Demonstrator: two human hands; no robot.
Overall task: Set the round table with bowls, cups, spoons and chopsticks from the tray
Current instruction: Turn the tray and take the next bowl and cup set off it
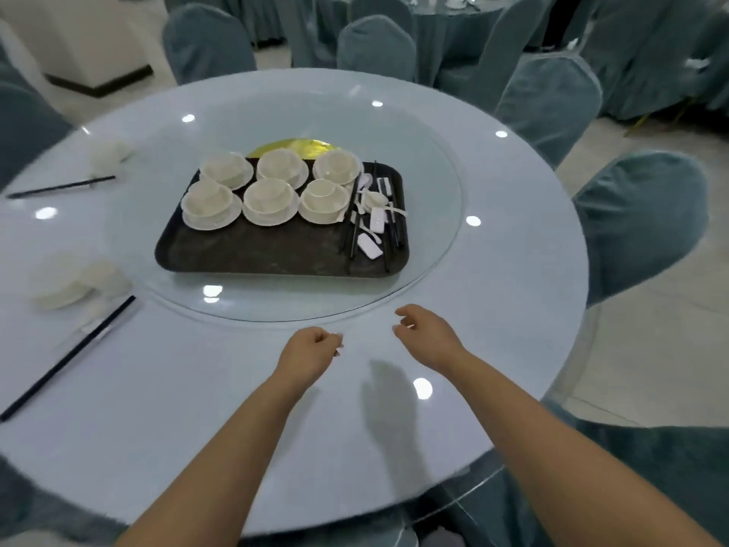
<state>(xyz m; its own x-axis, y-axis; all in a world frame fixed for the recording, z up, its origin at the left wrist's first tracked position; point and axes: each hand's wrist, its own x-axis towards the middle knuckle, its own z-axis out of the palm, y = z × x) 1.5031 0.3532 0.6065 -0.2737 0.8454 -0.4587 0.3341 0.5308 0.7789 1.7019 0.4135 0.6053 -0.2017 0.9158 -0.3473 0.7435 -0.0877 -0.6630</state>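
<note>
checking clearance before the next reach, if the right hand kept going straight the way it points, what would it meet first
Probably the glass turntable's rim, then the tray. The right hand holds nothing; its height is unclear.

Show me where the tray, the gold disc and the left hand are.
tray (256,256): head view, bare front part.
gold disc (294,146): head view, visible top.
left hand (311,345): head view, back of hand.

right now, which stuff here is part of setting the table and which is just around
Part of the job:
- tray on the glass turntable
- six bowl sets on it
- spoons and chopsticks at its right end
- two place settings already laid at left
- left hand and right hand, both empty

Just around:
- covered chairs
- far table
</note>
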